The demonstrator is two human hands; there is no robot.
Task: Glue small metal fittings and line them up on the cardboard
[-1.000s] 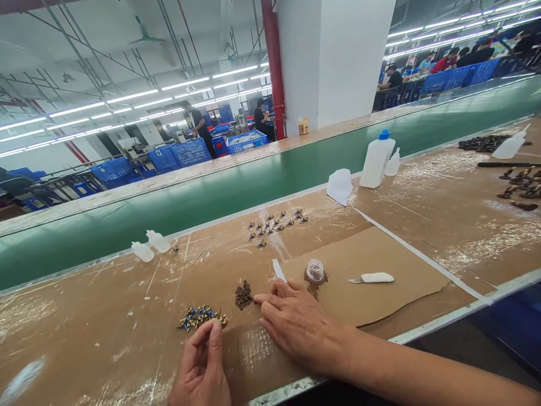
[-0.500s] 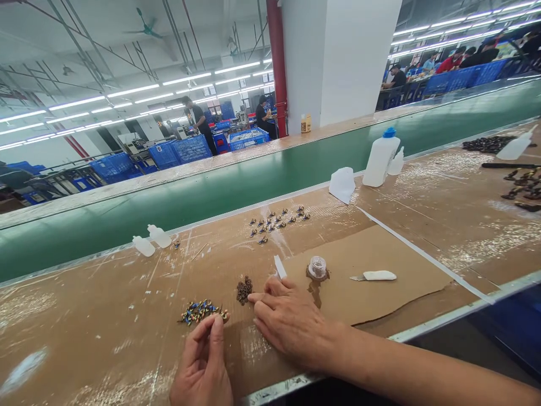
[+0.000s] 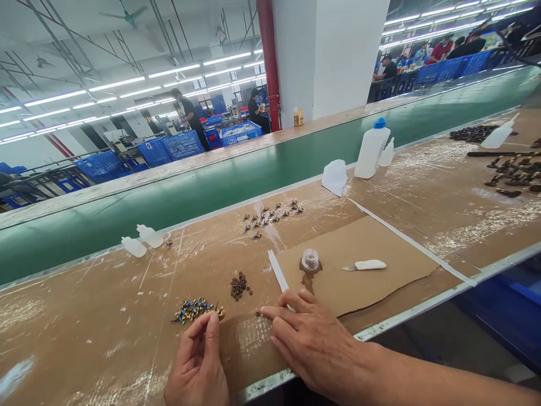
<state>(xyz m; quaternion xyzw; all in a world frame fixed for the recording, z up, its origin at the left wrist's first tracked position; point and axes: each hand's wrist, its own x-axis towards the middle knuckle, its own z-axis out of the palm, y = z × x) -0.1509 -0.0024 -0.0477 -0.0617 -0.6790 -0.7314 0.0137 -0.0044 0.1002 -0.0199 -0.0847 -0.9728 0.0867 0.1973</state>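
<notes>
My left hand (image 3: 198, 358) is closed, thumb and forefinger pinching a small painted piece (image 3: 220, 311), mostly hidden by the fingertips. It is beside a pile of small blue, yellow and black painted pieces (image 3: 194, 310). My right hand (image 3: 310, 332) lies low over the table with its forefinger stretched out. That fingertip touches a small brown ring-like part (image 3: 257, 313) on the tabletop. Just beyond is a heap of similar brown parts (image 3: 239, 286). Farther back, several small painted pieces (image 3: 270, 217) stand in loose rows.
On a cardboard sheet (image 3: 380, 242) are a small clear cup (image 3: 310, 259) and a white-handled knife (image 3: 369, 265). A white strip (image 3: 278, 270) runs beside it. Squeeze bottles (image 3: 141, 239), a large blue-capped bottle (image 3: 372, 149) and a green belt (image 3: 236, 175) lie beyond.
My right hand has drawn back from the brown heap toward me, and one brown part now lies apart at its fingertip. My left hand keeps its pinch. The view has shifted slightly.
</notes>
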